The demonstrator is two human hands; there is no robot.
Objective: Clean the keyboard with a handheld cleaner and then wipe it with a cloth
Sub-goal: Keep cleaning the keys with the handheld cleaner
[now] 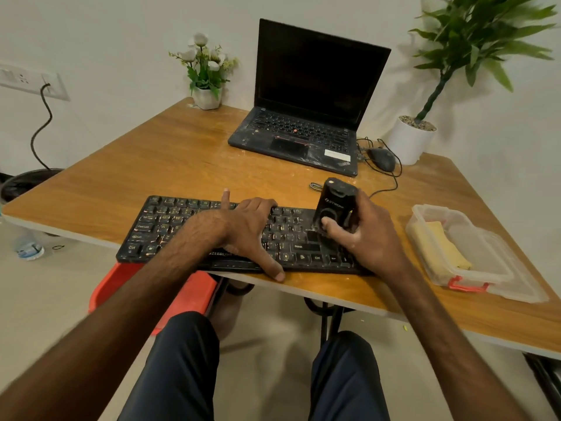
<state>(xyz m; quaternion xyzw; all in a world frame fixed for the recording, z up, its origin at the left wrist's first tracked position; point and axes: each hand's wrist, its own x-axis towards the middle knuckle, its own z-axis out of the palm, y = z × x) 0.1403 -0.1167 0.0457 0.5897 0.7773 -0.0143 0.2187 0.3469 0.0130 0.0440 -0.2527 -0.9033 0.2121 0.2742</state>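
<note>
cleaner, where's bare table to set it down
Widest bare table lies left of the laptop, between the flower pot and the keyboard. A narrow strip runs between keyboard and box. Crowded behind the cleaner: mouse, cables, plant pot.

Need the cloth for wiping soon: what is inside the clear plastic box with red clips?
A folded yellow cloth lies inside the clear plastic box, along its left side. The rest of the box looks bare. Whatever is under the cloth is covered.

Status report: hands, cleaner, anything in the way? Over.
Left hand flat on the keyboard. Right hand grips the handheld cleaner, nose down on right-side keys. Yellow cloth lies in the plastic box. Nothing blocking the keys.
</note>
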